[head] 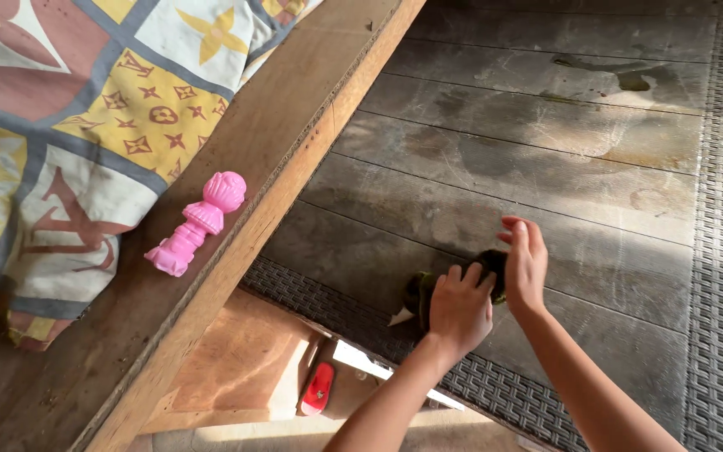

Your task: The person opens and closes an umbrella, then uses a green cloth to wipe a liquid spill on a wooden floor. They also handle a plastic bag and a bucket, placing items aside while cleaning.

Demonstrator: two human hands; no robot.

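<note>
Both my hands meet over a small dark green object [422,293] lying on a grey plank table [546,134] near its woven front edge. My left hand [459,310] covers the object from the near side, fingers curled over it. My right hand [524,264] presses against its far end, fingers together and upright. A pale pointed tip of the object sticks out to the left. Most of the object is hidden under my hands.
A pink doll-shaped plastic toy [197,224] lies on a wooden bed frame board [269,142] at the left, beside a patterned patchwork cloth [69,125]. The table has a grey woven rim [721,209]. Below on the floor lies a red sandal [317,389].
</note>
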